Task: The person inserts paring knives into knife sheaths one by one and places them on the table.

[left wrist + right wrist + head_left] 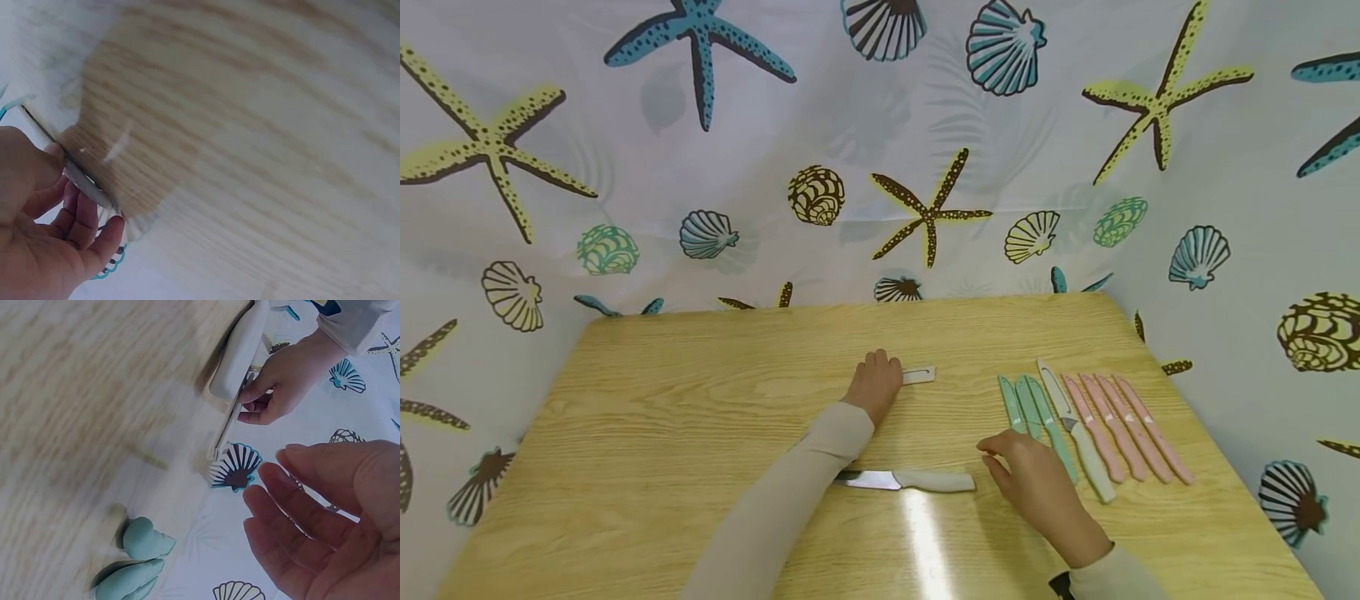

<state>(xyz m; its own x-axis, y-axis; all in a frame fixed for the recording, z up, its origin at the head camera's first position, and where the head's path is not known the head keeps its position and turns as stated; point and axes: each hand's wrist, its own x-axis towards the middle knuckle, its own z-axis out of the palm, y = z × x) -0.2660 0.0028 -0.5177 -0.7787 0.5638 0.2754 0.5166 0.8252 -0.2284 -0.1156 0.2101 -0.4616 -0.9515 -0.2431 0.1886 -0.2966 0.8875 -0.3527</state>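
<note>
- Reaching across the worktop [662, 417], we are pinching the white sheath [919, 375] with our left hand [874, 383], fingers curled on it near the far middle.
- Our right hand [1037, 483] is hovering with fingers relaxed, holding nothing, just beside the white-handled knife [904, 480] lying bare near us.
- We are judging that the pairing step is under way; next calls for gripping the handle and aligning blade with sheath.
</note>
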